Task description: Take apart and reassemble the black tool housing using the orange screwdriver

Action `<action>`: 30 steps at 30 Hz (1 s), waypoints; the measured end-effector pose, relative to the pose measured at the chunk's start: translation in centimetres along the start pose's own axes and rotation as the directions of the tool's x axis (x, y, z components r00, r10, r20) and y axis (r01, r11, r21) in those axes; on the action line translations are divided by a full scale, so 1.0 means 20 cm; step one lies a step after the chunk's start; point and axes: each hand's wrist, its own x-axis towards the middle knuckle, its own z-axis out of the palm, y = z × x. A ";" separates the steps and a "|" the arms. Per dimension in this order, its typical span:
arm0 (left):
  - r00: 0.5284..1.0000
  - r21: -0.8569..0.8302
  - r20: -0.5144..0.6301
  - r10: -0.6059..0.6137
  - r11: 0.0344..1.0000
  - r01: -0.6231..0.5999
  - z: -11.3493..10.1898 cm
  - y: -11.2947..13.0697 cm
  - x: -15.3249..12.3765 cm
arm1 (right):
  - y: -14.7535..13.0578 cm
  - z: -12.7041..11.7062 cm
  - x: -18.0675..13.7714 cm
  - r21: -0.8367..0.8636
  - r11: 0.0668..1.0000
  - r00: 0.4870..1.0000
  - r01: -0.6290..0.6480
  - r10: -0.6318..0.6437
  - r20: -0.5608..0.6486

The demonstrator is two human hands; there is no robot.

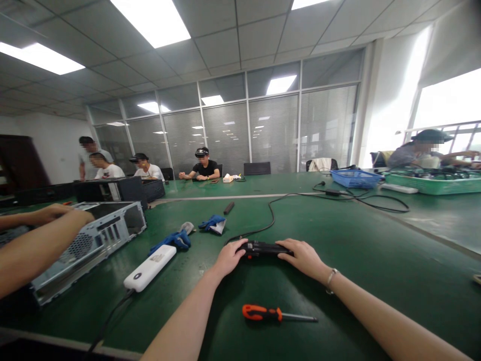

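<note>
A long black device (pixel 262 248) with a small red part on its near side lies crosswise on the green table; I cannot make out its exact kind. My left hand (pixel 230 258) is closed about its left end, fingers on top and thumb at the near side. At the other end my right hand (pixel 300 254) grips it in the same way. A black cable (pixel 273 215) runs from beside my left hand toward the back right. Nearer to me lies a screwdriver (pixel 263 313) with an orange and black handle, its shaft pointing right.
Blue gloves (pixel 176 240) and a white power bank-like box (pixel 150 268) with a cable lie left. Beyond them, another person's arms (pixel 45 240) reach into an open computer case (pixel 101 235). A blue basket (pixel 355 179) and a green tray (pixel 436 186) stand back right; several people sit around.
</note>
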 end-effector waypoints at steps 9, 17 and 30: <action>0.994 -0.129 0.102 0.030 0.992 -0.017 -0.01 0.08 -0.03 | 0.08 -0.12 -0.04 0.104 0.995 0.984 0.011 -0.029 0.177; 0.994 -0.134 0.109 0.030 0.991 -0.015 0.00 0.09 -0.05 | 0.05 -0.13 -0.08 0.127 0.992 0.991 -0.023 0.005 0.137; 0.990 -0.128 0.143 0.009 0.992 0.009 -0.01 0.10 -0.04 | 0.05 -0.14 -0.05 0.139 0.989 0.987 0.056 -0.076 0.143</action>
